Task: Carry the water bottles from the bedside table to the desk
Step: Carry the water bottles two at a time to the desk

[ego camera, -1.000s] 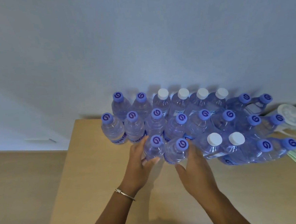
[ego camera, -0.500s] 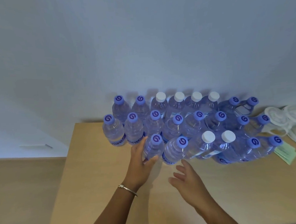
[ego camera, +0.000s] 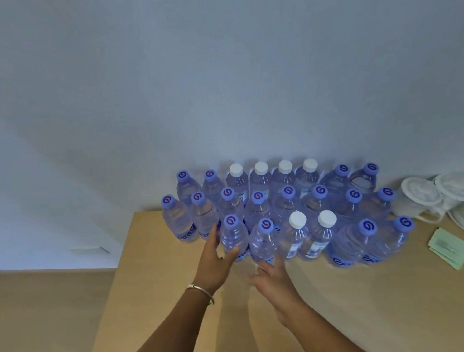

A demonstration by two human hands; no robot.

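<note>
Several clear water bottles with purple or white caps stand packed in rows on the light wooden desk (ego camera: 157, 304), against the wall. My left hand (ego camera: 213, 262) grips the front-left purple-capped bottle (ego camera: 232, 235), thumb on its near side and fingers round its left side. Just right of it stands another purple-capped bottle (ego camera: 265, 242). My right hand (ego camera: 275, 281) hovers below that bottle with fingers spread and relaxed, its fingertips close to the bottle's base and holding nothing.
White round lidded cups (ego camera: 421, 195) sit at the desk's back right, with green paper slips (ego camera: 449, 250) in front of them. The desk's left edge drops to a tan floor (ego camera: 42, 312). Bare desk surface lies in front of the bottles.
My right hand has let go of the second front bottle and drawn back toward me, fingers now spread. My left hand keeps its hold on the front-left bottle.
</note>
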